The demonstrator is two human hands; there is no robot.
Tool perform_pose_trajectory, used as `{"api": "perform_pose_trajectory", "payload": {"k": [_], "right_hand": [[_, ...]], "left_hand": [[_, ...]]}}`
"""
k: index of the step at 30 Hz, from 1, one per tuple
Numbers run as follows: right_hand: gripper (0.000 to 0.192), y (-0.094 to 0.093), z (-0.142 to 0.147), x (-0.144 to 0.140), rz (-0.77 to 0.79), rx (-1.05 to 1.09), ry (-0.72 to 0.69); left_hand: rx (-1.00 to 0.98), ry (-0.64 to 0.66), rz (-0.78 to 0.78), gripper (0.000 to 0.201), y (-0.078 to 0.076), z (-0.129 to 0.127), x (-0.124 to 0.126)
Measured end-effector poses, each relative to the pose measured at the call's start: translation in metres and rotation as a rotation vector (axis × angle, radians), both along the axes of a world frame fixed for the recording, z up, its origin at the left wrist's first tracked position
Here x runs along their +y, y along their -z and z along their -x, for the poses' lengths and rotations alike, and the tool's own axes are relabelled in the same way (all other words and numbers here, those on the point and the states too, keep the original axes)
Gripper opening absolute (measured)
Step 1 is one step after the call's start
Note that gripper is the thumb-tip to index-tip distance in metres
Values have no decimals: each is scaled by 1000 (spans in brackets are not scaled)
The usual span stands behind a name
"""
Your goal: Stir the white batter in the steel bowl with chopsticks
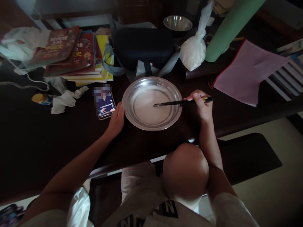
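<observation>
A wide stainless steel bowl (129, 110) stands on the dark table in front of me, holding a pale, milky liquid (149, 110). My left hand (117, 118) grips the bowl's left side, its thumb near the rim and the other fingers mostly hidden. Black chopsticks (174, 102) are in my right hand (200, 102), which is closed around their gold-marked upper end. They reach over the right rim, and their wet tips lie at the liquid near the bowl's middle. Just left of my left hand lies a phone (105, 104) with a video on its screen.
Behind the bowl sits a black case (143, 44) with grey straps. A tied bag of white powder (193, 52), a green cylinder (227, 34) and a pink pouch (247, 72) are to the right. Stacked books (63, 53), crumpled tissue (63, 101) and a small jar (42, 99) lie left.
</observation>
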State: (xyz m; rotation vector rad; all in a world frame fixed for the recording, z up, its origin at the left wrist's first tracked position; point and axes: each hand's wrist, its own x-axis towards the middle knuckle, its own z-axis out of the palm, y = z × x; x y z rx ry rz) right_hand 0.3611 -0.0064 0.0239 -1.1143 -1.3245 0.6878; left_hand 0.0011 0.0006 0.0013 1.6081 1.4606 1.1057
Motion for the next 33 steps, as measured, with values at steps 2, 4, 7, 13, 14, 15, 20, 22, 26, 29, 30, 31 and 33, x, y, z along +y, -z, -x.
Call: {"api": "perform_pose_trajectory", "payload": {"k": [2, 4, 7, 13, 14, 15, 20, 22, 26, 29, 30, 31, 33], "right_hand": [[45, 0, 0, 0, 5, 16, -15], [45, -1, 1, 0, 23, -20, -69], [44, -2, 2, -1, 25, -49, -65], [47, -1, 1, 0, 36, -25, -63], [46, -1, 1, 0, 40, -42, -85], [45, -1, 1, 0, 38, -52, -91], [45, -1, 1, 0, 6, 16, -16], [44, -1, 1, 0, 21, 0, -58], [42, -1, 2, 0, 20, -48, -72], [45, 0, 1, 1, 12, 5, -16], [46, 0, 1, 1, 16, 11, -23], [46, 0, 1, 1, 23, 3, -46], [43, 0, 1, 1, 28, -31, -98]], "left_hand": [[-2, 4, 6, 75, -1, 0, 0], [-2, 11, 5, 74, -1, 0, 0], [0, 10, -3, 74, 0, 1, 0], [-9, 14, 0, 63, 2, 3, 0], [-9, 14, 0, 63, 2, 3, 0], [-8, 13, -1, 63, 2, 3, 0], [-14, 13, -8, 62, 3, 2, 0], [-13, 12, -1, 59, 3, 3, 0], [-6, 14, 3, 58, 3, 4, 1], [-9, 10, -2, 59, 2, 3, 1], [-11, 7, -2, 59, 2, 3, 0], [-11, 5, -2, 60, 2, 3, 0], [-9, 6, -3, 63, 2, 2, 0]]}}
